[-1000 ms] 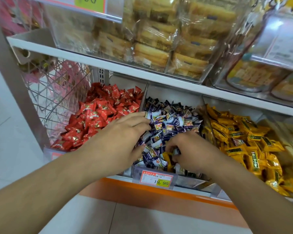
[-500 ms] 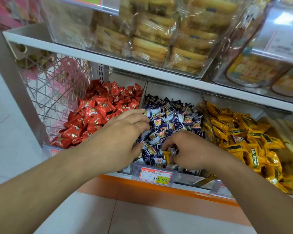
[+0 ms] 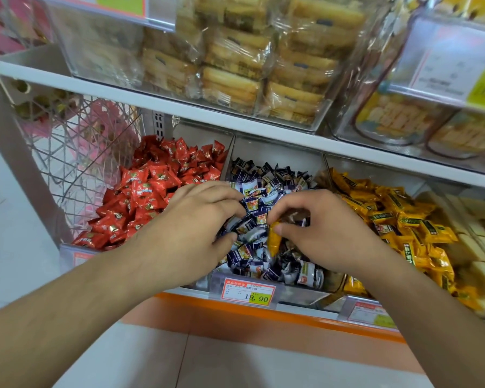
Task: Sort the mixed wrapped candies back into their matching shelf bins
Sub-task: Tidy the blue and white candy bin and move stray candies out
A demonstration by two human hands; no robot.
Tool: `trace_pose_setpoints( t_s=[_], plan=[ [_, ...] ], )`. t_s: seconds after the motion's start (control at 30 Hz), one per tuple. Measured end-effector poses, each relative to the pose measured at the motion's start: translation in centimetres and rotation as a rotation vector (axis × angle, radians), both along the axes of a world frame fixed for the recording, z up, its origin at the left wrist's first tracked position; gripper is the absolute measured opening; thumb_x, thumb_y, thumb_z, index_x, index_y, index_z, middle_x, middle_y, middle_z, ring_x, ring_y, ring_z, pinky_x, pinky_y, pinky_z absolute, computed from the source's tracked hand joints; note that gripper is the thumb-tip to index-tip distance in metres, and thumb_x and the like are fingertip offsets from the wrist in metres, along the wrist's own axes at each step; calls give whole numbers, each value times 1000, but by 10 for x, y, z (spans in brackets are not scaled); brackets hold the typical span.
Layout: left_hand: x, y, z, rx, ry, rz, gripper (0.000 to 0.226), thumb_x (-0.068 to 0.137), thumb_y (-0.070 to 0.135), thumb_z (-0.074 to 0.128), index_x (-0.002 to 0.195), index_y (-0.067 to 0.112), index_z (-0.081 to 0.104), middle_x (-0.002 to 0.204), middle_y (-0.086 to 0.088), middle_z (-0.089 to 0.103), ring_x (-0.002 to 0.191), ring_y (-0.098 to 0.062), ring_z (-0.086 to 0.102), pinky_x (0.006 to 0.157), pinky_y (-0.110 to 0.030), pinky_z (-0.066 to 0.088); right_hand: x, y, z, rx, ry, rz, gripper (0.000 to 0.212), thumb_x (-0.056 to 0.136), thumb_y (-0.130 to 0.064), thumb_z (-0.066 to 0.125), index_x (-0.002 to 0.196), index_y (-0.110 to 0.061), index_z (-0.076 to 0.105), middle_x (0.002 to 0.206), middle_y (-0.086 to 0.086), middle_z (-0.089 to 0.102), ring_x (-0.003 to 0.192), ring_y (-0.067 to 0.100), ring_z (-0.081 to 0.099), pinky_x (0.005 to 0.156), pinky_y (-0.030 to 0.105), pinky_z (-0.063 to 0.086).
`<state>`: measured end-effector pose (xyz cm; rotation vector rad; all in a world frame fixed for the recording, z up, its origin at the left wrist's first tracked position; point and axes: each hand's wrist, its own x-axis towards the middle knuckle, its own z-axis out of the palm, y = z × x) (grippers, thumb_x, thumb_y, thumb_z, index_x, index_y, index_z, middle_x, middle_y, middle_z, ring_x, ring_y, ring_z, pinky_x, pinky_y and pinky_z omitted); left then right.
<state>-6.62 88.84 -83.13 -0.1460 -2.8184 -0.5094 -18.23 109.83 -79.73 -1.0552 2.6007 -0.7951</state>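
1. Floor tiles (image 3: 235,365) lie nearest me, pale, with the orange strip (image 3: 263,315) of the shelf base just beyond them.
2. Clipped to the front lip of the middle bin is a price tag (image 3: 248,293) reading 19.90; a second tag (image 3: 371,315) sits further right, too blurred to read.
3. My left hand (image 3: 192,228) rests on the purple-and-white candies (image 3: 266,189), fingers bent down into the pile; I cannot tell whether they hold anything.
4. My right hand (image 3: 319,231) is curled over the same pile, thumb and fingers pinching a stray yellow candy (image 3: 274,238) that stands up among the purple wrappers, in the wrong bin.
5. Both forearms cross the front of the middle bin (image 3: 277,152) and hide part of its contents.
6. Left of it, behind a clear divider, the red candies (image 3: 149,197) fill their own bin.
7. To the right, the yellow candies (image 3: 398,219) heap up in theirs, with pale wrapped bars (image 3: 476,233) beside them at the edge of view.
8. Beyond the red bin stands a wire basket (image 3: 76,147) with something pink inside.
9. Above, the white shelf (image 3: 179,103) carries clear tubs of wrapped pastries (image 3: 235,65), and packs of biscuits (image 3: 398,119) to the right.
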Motion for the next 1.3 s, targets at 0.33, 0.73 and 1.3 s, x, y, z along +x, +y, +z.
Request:
trace_pose_setpoints(
  t_s=[0.33, 0.73, 1.3],
  plan=[
    [-2, 49, 29, 394, -18, 20, 10, 91, 46, 70, 101, 43, 69, 78, 13, 70, 63, -10, 62, 54, -28, 47, 25, 33, 17, -375, -222, -31, 17, 91, -22, 78, 102, -30, 67, 96, -6, 67, 77, 21, 70, 69, 40, 59],
    [-5, 51, 30, 83, -3, 73, 40, 92, 32, 71, 130, 36, 60, 116, 33, 48, 105, -3, 55, 94, -16, 38, -27, 126, 15, -187, 210, -601, 21, 93, -37, 74, 111, -27, 70, 96, -16, 69, 89, 3, 65, 68, 20, 47],
    [-1, -9, 5, 14, -153, 150, 70, 101, 51, 35, 163, 28, 16, 170, 16, 9, 153, -8, 24, 122, -20, 20, 5, 15, -11, 491, 275, 329, 55, 96, -48, 67, 147, -49, 47, 159, -21, 35, 149, 12, 28, 116, 46, 36]
  ],
)
